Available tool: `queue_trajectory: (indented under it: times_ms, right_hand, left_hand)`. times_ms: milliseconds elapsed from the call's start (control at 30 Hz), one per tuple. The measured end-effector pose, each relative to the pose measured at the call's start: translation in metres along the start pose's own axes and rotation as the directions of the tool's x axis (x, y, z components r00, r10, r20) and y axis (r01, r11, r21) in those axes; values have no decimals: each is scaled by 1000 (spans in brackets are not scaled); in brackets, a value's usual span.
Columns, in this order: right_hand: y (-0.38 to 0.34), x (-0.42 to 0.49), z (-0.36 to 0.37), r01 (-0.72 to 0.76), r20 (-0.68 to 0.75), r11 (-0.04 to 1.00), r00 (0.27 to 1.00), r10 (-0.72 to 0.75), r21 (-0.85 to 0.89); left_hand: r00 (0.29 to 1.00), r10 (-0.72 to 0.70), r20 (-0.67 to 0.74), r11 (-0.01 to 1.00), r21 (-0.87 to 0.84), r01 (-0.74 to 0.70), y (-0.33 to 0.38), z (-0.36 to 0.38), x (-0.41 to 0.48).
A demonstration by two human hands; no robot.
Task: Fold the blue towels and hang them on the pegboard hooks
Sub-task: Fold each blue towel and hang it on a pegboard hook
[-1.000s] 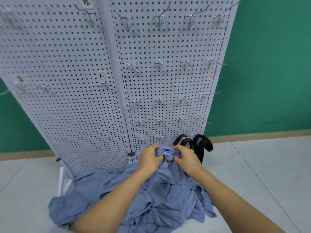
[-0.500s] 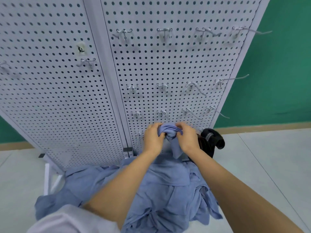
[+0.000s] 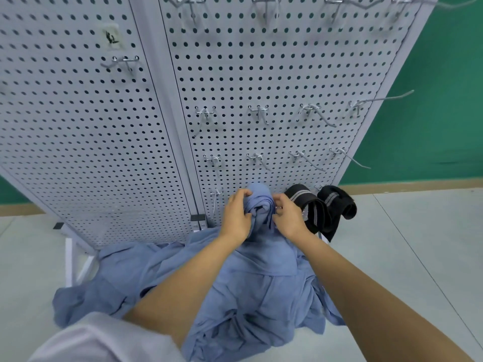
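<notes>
Towels (image 3: 261, 296) heap on pale floor (image 3: 418, 244) beneath pegboard (image 3: 78, 126), green wall (image 3: 431, 113) behind.

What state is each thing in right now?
Towel: bunched, held at the pegboard's bottom row.
Left hand: grips the towel.
Right hand: grips the towel.
Pile: crumpled on the floor, unfolded.
Black cloths: hanging low on the pegboard.
Upper hooks: bare.
</notes>
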State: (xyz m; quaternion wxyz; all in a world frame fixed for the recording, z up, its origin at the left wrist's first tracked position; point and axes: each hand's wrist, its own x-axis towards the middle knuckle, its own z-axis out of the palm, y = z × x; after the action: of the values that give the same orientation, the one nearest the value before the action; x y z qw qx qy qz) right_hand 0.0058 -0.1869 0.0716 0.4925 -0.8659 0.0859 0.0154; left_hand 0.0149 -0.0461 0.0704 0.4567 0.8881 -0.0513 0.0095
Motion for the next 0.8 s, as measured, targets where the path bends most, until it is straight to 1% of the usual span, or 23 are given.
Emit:
queue_trajectory:
  times_ms: [67,200,267,367,433,500,600,700,800]
  right_hand:
    - [0,-7,-6,10,13,1000,1000,-10,-15]
    - [7,-31,-16,42,5,995,999,-41,-89]
    - [20,-46,-14,60,37,988,998,-55,-144]
    - [44,-64,0,71,152,973,988,-37,-222]
    - [56,-69,9,97,241,954,970,-27,-283]
    - [65,-69,20,125,300,935,954,-21,-331]
    - [79,-62,35,165,325,895,945,-24,-414]
    - [89,-54,45,215,350,820,936,-19,-530]
    - [96,-49,52,236,364,766,932,-3,-598]
  left_hand:
    - [999,9,41,1000,22,-10,0,-6,-5]
    - [998,62,22,996,57,-63,-8,-28,-23]
    - [996,76,54,993,83,-80,-21,-36,-38]
    - [990,20,136,994,106,-35,-51,-34,-56]
    - [977,-33,212,989,151,0,-69,-24,-61]
    - [959,-80,273,979,205,23,-81,-9,-61]
    - [928,-92,361,954,299,-22,-92,15,-55]
    - [890,-108,443,913,398,-87,-106,36,-49]
    - [871,-110,479,877,459,-141,-119,47,-47]
